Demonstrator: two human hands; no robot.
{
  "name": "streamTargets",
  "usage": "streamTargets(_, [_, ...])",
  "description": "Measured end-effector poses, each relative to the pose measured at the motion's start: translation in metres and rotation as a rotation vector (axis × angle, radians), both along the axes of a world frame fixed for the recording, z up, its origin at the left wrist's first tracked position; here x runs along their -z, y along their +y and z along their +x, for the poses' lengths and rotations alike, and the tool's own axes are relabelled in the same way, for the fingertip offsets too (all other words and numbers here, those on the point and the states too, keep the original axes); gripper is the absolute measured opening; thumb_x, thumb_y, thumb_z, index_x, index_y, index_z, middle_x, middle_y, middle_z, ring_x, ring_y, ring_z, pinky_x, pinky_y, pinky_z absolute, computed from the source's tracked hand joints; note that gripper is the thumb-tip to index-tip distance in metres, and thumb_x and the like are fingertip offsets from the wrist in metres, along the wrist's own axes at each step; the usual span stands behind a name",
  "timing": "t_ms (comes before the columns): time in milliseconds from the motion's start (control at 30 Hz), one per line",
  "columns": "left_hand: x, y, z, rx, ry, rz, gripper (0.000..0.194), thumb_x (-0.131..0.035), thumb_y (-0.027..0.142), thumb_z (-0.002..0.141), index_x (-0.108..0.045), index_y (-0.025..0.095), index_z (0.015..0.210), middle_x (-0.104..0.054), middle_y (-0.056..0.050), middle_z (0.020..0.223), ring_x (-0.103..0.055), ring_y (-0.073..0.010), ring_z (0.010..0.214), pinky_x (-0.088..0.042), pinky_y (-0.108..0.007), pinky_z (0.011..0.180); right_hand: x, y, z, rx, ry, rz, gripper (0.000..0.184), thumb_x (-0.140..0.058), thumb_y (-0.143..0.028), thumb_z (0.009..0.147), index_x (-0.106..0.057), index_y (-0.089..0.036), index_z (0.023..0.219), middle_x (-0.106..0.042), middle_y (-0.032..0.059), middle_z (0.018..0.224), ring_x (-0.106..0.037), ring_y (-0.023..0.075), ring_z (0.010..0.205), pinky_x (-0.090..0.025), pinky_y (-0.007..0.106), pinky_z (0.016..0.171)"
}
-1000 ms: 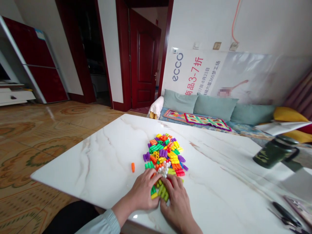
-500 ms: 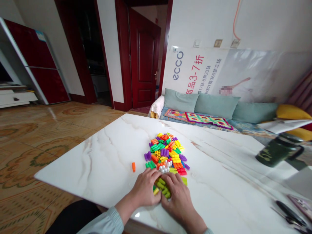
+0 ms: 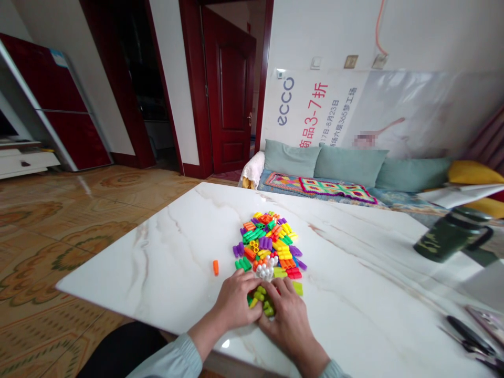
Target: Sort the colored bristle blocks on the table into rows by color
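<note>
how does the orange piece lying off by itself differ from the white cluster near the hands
Colour: the lone orange piece is orange, the white cluster white.
Shape: the orange piece is one short stick; the cluster shows several rounded tips.
Place: the orange piece lies apart, left of the pile; the cluster sits in the pile.
Both are on the table.

The left hand [image 3: 239, 300] and the right hand [image 3: 289, 311] were curved around some yellow-green pieces [image 3: 260, 293] on the white bench [image 3: 165, 273]. Beyond them lay a colourful pile [image 3: 265, 243], and one orange piece [image 3: 215, 268] was lying apart, at left.
</note>
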State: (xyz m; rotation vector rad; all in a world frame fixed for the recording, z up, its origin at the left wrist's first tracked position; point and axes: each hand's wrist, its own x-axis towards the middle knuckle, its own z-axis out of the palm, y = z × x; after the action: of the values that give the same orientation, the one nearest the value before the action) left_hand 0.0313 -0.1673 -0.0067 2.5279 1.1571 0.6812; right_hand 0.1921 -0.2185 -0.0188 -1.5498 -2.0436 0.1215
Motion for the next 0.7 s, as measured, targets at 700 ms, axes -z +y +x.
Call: streamTargets(700, [-0.042,0.09,0.029,-0.045,-0.195,0.263,0.034,-0.063,0.02,0.07,-0.07,0.019,0.103,-0.069,-0.008,0.098,-0.06,-0.0261,0.097,-0.05,-0.04,0.091,-0.046,0.091,0.022,0.074,-0.03,0.317,0.039,-0.062,-0.026,0.074,-0.062,-0.022,0.113,-0.062,0.0069,0.1,-0.051,0.0253,0.094,-0.046,0.034,0.077])
